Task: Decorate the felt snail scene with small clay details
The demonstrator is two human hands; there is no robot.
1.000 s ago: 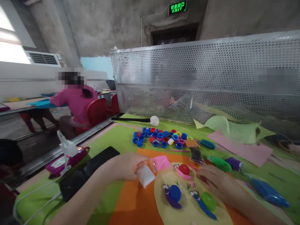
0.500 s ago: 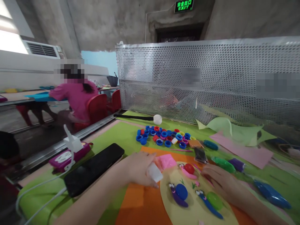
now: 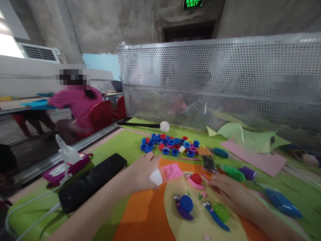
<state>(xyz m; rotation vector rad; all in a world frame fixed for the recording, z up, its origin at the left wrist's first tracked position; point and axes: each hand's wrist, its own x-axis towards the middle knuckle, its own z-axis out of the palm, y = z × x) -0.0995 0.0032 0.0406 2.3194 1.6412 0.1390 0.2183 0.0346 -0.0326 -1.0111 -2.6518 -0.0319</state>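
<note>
Green table (image 3: 107, 142), caps (image 3: 175, 152) clustered toward mesh screen (image 3: 225, 73). Left hand (image 3: 142, 172) against white packet (image 3: 156, 178) (can't tell if gripped); right hand (image 3: 230, 193) on yellow card (image 3: 194, 231), fingers loose.

Our bare left forearm (image 3: 95, 204) slants inward from the lower left, ending in a left hand (image 3: 145, 172) turned back-up, its fingers bent and partly hidden. Our bare right forearm (image 3: 272, 221) reaches in from the lower right; the right hand (image 3: 229, 190) lies palm down, fingers extended, pointing inward.
</note>
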